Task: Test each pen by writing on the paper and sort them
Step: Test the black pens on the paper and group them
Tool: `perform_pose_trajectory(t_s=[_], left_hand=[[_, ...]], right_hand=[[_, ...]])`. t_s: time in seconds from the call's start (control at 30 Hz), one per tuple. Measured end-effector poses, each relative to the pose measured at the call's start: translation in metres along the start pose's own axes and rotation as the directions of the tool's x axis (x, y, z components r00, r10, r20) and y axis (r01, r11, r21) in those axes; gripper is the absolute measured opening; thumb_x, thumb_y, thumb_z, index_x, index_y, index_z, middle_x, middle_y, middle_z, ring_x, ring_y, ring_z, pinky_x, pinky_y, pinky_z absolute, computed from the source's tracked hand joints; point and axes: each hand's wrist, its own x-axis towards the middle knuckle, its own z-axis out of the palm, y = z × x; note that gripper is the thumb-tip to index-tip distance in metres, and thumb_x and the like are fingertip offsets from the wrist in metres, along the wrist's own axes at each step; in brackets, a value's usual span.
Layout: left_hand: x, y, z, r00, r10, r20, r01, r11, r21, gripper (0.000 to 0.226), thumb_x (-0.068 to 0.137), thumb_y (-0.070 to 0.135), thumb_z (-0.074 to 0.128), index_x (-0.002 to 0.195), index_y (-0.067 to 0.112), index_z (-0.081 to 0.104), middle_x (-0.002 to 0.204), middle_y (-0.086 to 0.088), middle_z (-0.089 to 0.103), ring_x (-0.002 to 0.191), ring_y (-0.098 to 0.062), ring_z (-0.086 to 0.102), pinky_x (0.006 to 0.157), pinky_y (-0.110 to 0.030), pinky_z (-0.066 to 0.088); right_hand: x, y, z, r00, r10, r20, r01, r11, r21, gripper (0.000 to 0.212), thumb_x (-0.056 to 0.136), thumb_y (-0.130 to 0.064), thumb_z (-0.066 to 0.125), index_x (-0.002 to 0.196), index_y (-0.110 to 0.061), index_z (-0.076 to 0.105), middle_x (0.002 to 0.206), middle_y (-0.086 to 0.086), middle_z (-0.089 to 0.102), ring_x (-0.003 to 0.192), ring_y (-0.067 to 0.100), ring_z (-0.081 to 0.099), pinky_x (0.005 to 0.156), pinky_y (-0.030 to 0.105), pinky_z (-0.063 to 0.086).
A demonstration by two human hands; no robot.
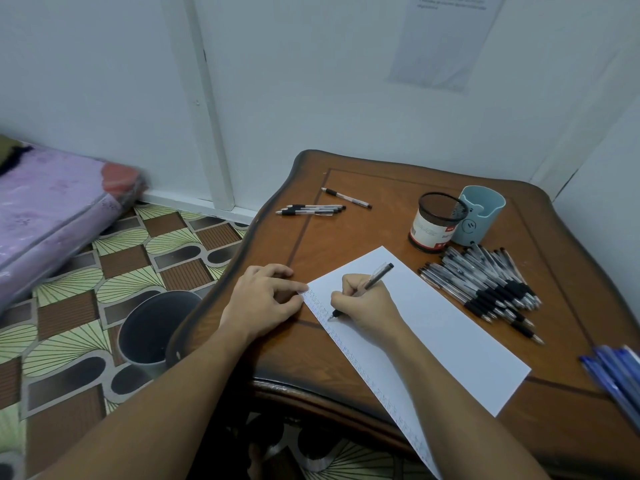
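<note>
— How is the scene lit?
— Evenly and coolly, seemingly from above; only soft shadows are cast on the table (pixel 346 237).
— And sharpness?
— The paper (pixel 433 317) is rendered crisp. The mattress (pixel 52 209) and blue pens (pixel 613 375) at the edges are smeared, and lines on the wall (pixel 311 81) are bent.

Bare wood shows on the far middle of the surface (pixel 377 216). It lies between a single pen (pixel 346 197) and three pens (pixel 311 210) at the far left, and the mesh cup (pixel 436 223) and blue cup (pixel 485 213) side by side at the far right. Nearer than the cups, a heap of black pens (pixel 485 289) blocks the right side beside the paper (pixel 450 327). The paper's right half is unoccupied. Its left part is taken by the right hand (pixel 367 303) gripping a pen (pixel 377 277), and the left hand (pixel 266 299) rests at its left edge. Blue pens (pixel 616 375) lie at the near right edge. The wall (pixel 311 98) stands close behind the surface, and a bin (pixel 152 327) stands on the floor just to its left.
</note>
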Motion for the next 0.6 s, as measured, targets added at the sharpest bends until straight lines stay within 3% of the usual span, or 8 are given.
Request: perform_pose_trajectory(t_s=[0.07,0.2,0.6], left_hand=[[-0.0003,0.0009,-0.0003,1.0,0.0,0.01,0.0,1.0,0.006,0.028,0.081,0.057,0.053,0.103,0.051,0.069,0.125,0.022,0.054,0.114,-0.01,0.04,0.101,-0.034,0.034],[-0.0007,0.0005,-0.0012,1.0,-0.008,0.018,0.008,1.0,0.011,0.02,0.086,0.05,0.06,0.104,0.051,0.068,0.126,0.022,0.053,0.115,-0.01,0.039,0.103,-0.035,0.033],[-0.0002,0.0003,-0.0005,1.0,0.006,0.0,-0.006,1.0,0.012,0.032,0.078,0.058,0.049,0.103,0.051,0.069,0.124,0.022,0.054,0.113,-0.009,0.041,0.1,-0.035,0.035]], right_hand=[[0.0006,0.0012,-0.0005,1.0,-0.007,-0.009,0.007,1.0,-0.015,0.04,0.075,-0.006,0.061,0.056,-0.014,0.027,0.059,0.005,0.021,0.056,0.013,0.025,0.053,0.026,0.026],[0.0002,0.0016,-0.0004,1.0,0.0,-0.008,0.001,1.0,0.013,0.039,0.074,-0.008,0.06,0.055,-0.017,0.027,0.061,0.007,0.021,0.057,0.013,0.025,0.057,0.033,0.027],[-0.0013,0.0005,-0.0003,1.0,-0.003,-0.007,0.003,1.0,0.024,0.042,0.076,-0.001,0.06,0.056,-0.014,0.024,0.066,0.013,0.018,0.058,0.013,0.025,0.056,0.031,0.029]])
